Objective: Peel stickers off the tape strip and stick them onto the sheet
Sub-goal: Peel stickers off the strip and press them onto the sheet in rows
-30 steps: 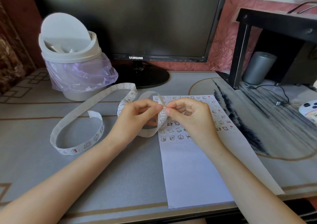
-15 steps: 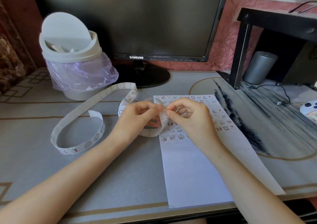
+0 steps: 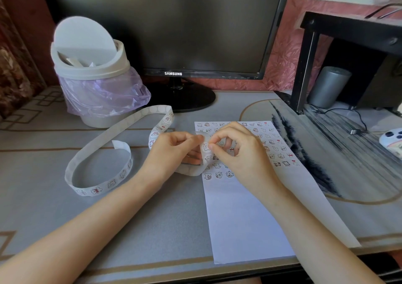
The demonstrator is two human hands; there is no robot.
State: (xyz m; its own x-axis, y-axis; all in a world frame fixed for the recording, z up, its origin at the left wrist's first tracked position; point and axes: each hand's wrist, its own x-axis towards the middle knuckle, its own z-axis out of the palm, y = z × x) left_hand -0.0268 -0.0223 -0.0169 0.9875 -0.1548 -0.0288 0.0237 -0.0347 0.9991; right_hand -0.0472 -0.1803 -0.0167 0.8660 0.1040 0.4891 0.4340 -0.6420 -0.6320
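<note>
Tape strip [image 3: 192, 171], looped over the sheet [image 3: 245, 218], pinched by left hand [image 3: 171, 151]; right hand [image 3: 239, 153] pinching a sticker [image 3: 205, 147] by its edge; strip end, upright a second ago, now bent down; peel probably starting.

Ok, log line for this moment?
step: peeling | left hand: holds tape strip | right hand: pinches strip end | sheet: upper rows filled
</note>
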